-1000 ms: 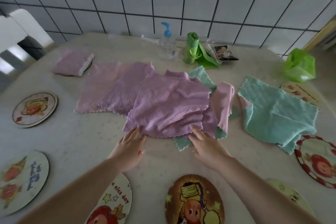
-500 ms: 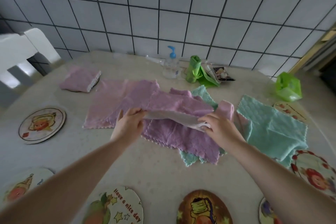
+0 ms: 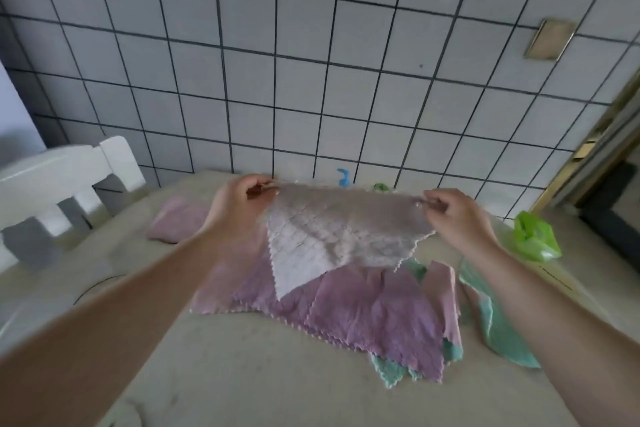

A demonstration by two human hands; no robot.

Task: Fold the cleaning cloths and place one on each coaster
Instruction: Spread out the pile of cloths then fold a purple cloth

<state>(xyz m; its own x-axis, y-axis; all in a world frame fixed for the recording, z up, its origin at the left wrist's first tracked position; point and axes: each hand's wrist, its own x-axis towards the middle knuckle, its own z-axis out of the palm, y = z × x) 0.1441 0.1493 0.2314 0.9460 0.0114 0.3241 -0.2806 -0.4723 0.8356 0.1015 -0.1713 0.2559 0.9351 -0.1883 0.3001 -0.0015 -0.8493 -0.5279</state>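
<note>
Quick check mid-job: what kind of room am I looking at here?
Probably a home kitchen or dining corner: a tiled wall with dark grout, a table against it strewn with cleaning cloths, and a white chair at its left.

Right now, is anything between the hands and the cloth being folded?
No. The left hand and right hand each pinch a top corner of the pale cloth, held up above the purple cloths on the table. Nothing visible sits between hands and cloth.
</note>
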